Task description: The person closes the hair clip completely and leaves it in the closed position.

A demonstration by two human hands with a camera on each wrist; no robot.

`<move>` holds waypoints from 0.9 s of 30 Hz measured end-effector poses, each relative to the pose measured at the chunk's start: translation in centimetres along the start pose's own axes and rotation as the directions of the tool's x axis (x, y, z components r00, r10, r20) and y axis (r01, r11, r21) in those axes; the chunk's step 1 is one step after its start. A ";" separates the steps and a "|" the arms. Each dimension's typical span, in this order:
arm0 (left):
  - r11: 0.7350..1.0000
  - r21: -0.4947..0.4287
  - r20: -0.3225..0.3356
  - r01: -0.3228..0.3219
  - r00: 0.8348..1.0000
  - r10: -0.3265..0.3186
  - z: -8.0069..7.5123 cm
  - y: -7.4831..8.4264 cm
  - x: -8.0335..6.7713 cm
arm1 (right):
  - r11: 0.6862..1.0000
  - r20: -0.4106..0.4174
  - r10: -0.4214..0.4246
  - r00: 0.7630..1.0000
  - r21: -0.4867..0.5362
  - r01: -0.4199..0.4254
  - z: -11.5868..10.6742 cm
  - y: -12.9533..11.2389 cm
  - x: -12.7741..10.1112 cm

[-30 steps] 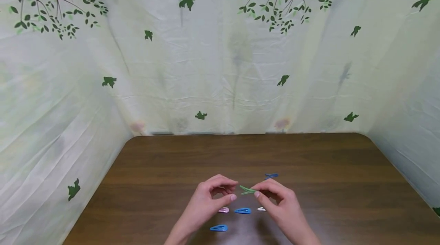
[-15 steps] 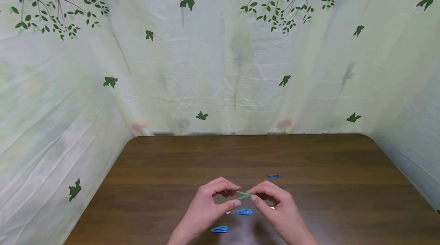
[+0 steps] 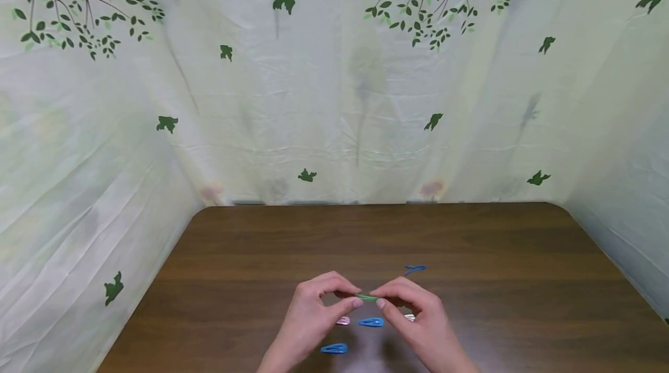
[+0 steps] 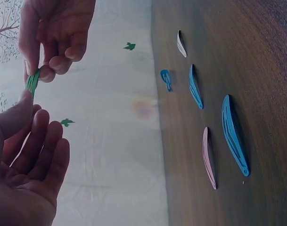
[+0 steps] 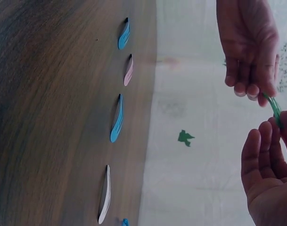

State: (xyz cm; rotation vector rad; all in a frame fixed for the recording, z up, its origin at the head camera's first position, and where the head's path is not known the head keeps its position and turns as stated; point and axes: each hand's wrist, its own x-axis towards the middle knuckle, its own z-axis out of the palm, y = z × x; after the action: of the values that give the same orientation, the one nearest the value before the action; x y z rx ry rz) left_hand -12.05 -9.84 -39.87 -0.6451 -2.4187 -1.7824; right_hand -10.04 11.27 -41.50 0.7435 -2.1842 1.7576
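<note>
**Hands pinch green clip over tabletop**

Hands meet above the near-centre of the wooden table [image 3: 470,239], both held off the surface. Left hand [image 3: 313,309] pinches one end of a green hair clip [image 3: 368,298] btwn thumb and forefinger; right hand [image 3: 418,315] pinches the other end the same way. Clip lies roughly level btwn the two sets of fingertips.

Head view: clip shows only as a short green sliver, mostly covered by fingers. Below the hands lie a pink clip [image 3: 342,321], a blue clip [image 3: 371,322] and a white clip [image 3: 410,318], the last half hidden by the right hand. Another blue clip [image 3: 333,348] sits nearer the person; a dark blue clip [image 3: 414,269], farther off, lies just beyond the right hand. Backdrop is a pale cloth w/ leaf print [image 3: 366,100].

Left wrist view: green clip [image 4: 32,81] seen edge-on, clear of the table, w/ the left hand's other fingers loosely spread below it. Row of clips shows in profile, each slightly domed.

Right wrist view: green clip [image 5: 274,107] appears as a thin strip btwn fingertips. Dark blue clip barely shows at the bottom edge.
</note>
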 end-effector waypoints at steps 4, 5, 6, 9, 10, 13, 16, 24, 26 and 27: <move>0.999 0.037 -0.019 -0.016 1.000 0.016 -0.1 -0.2 0.0 | 1.000 0.003 -0.002 1.000 -0.006 0.002 0.2 0.0 0.1; 0.999 0.040 -0.021 -0.012 1.000 0.013 -0.1 -0.3 -0.1 | 1.000 0.005 0.001 1.000 -0.009 -0.001 0.2 0.1 0.2; 0.998 0.056 -0.025 -0.010 1.000 0.012 -0.1 -0.3 -0.1 | 1.000 0.007 0.004 1.000 -0.013 -0.004 0.2 0.1 0.2; 0.995 0.103 -0.031 0.000 1.000 0.003 0.0 -0.3 -0.1 | 0.999 0.002 0.010 1.000 -0.031 -0.010 0.2 0.1 0.1; 0.993 0.114 -0.035 0.003 0.999 0.001 0.1 -0.2 -0.1 | 0.999 -0.001 0.012 1.000 -0.037 -0.012 0.2 0.1 0.1; 0.992 0.129 -0.044 -0.001 0.999 0.006 0.2 0.0 0.0 | 0.999 -0.010 0.017 1.000 -0.046 -0.018 0.2 0.1 0.2; 0.993 0.121 -0.049 -0.009 0.999 0.015 0.4 0.3 -0.1 | 0.998 -0.032 0.022 0.999 -0.064 -0.024 0.2 0.0 0.3; 0.973 0.181 -0.080 -0.143 0.984 0.160 0.9 0.2 -0.2 | 0.989 -0.115 -0.041 0.993 -0.145 0.024 0.6 0.3 0.1; 0.966 0.188 -0.091 -0.179 0.976 0.198 1.0 0.0 -0.2 | 0.986 -0.128 -0.080 0.989 -0.158 0.059 0.8 0.4 0.0; 0.962 0.194 -0.094 -0.195 0.972 0.216 1.1 -0.1 -0.3 | 0.983 -0.137 -0.093 0.986 -0.169 0.070 0.9 0.3 -0.1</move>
State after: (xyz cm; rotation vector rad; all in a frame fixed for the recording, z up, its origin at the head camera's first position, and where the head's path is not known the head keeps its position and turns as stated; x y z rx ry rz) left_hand -11.61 -8.95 -40.34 -0.7224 -2.3085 -1.4560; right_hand -9.98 10.50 -41.99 0.6359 -2.1377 1.5207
